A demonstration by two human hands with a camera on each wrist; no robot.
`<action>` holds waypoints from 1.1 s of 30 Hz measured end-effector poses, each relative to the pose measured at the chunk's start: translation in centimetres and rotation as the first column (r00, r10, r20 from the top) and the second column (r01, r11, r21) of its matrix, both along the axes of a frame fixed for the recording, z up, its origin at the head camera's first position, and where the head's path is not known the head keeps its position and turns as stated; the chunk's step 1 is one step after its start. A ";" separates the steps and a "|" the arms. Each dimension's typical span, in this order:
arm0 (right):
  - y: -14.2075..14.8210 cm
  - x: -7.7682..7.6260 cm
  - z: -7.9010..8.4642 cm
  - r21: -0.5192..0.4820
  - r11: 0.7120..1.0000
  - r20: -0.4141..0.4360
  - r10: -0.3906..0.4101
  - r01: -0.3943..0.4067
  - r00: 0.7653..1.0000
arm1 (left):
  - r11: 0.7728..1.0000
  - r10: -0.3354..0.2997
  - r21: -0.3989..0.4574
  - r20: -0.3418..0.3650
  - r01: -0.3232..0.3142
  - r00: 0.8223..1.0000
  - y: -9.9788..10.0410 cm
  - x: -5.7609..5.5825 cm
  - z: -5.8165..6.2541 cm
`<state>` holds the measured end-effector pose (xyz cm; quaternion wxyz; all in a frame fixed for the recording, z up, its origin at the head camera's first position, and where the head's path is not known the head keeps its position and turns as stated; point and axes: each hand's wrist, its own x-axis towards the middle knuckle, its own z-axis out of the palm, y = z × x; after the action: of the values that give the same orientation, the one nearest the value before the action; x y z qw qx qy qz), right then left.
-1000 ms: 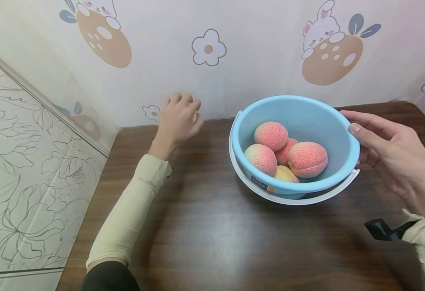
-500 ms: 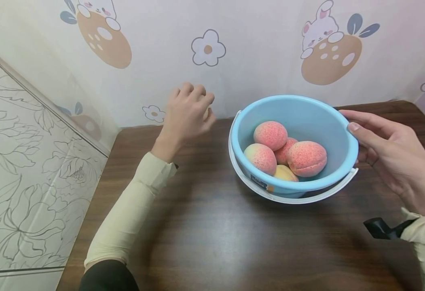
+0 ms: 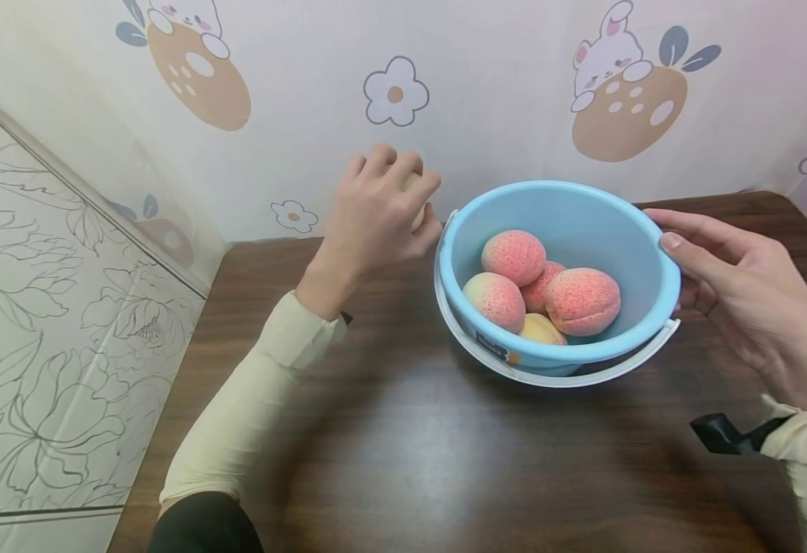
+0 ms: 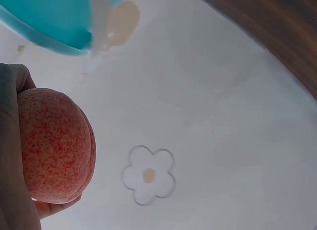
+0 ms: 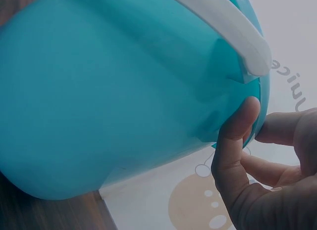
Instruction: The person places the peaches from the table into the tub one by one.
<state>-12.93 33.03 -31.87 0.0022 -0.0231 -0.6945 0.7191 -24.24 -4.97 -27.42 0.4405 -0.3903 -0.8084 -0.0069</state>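
Observation:
A red, speckled peach (image 4: 57,146) sits in the grip of my left hand (image 3: 382,219), fingers curled over it. In the head view the hand covers most of this fruit, just left of the bucket's rim. The light blue bucket (image 3: 596,230) stands on the table with several peaches (image 3: 583,302) inside, pink-red ones and one yellowish. At the bucket's right side my right hand (image 3: 762,299) pinches the rim, thumb on one side and fingers on the other, as the right wrist view (image 5: 267,165) of this hand also shows.
A white handle (image 3: 555,382) hangs down along the bucket's near side. The dark brown wooden table (image 3: 389,461) meets a wall (image 3: 486,92) printed with rabbits and flowers close behind the bucket. A flower-patterned panel (image 3: 51,346) borders the left side.
My left hand, with the peach in it, has moved right and slightly up, toward the bucket. The right hand and the bucket have stayed almost still.

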 end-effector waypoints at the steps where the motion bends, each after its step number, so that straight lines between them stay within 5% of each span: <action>1: 0.0 0.0 0.0 -0.003 1.000 0.000 0.001 -0.001 1.000 | 1.000 -0.009 0.003 0.003 0.009 1.000 0.2 0.2 0.2; 14: -0.1 0.0 0.0 -0.018 1.000 -0.019 0.005 -0.005 1.000 | 0.985 -0.163 0.069 0.109 0.156 0.981 3.2 3.2 2.3; 23: -0.1 0.0 0.0 -0.028 1.000 -0.024 0.007 -0.007 1.000 | 0.978 -0.199 0.004 0.323 0.209 0.925 5.1 5.0 3.2; 33: 0.0 0.0 0.0 -0.049 0.999 -0.007 0.003 -0.004 1.000 | 0.955 -0.183 -0.122 0.474 0.270 0.862 7.8 5.8 3.3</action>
<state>-12.92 33.02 -31.84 0.0026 -0.0196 -0.6768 0.7359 -18.47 2.80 -24.17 0.1959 -0.5094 -0.8345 -0.0755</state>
